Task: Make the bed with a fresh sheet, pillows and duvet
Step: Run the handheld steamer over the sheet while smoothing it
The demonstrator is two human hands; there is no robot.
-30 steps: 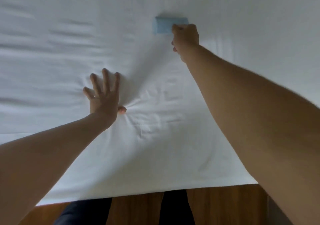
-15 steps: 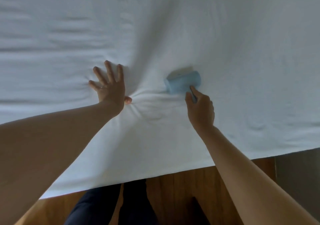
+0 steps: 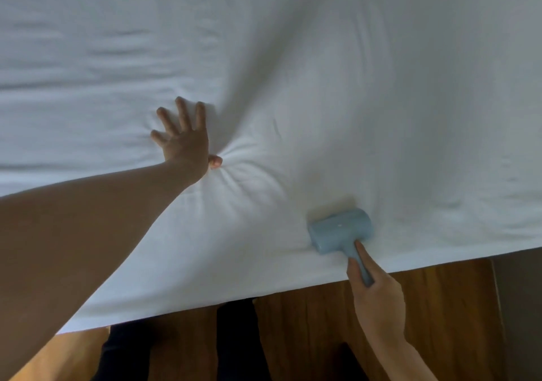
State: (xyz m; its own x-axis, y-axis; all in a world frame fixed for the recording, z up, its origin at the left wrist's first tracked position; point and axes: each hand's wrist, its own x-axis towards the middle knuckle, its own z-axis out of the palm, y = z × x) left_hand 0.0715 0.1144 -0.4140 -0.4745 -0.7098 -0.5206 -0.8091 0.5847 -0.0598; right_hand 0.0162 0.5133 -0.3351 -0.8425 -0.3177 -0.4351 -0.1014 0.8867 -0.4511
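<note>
Left fingers (image 3: 179, 113) spread, pressing sheet (image 3: 352, 87) flat on bed; right fingers (image 3: 361, 253) curled round handle of blue roller (image 3: 340, 229) near bed's near edge. Sheet on, being smoothed. Pillows, duvet not in view, likely left.

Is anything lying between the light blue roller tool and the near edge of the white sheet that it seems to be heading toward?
Nothing visible: only bare white sheet lies between the light blue roller tool, held by the right hand, and the edge.
</note>
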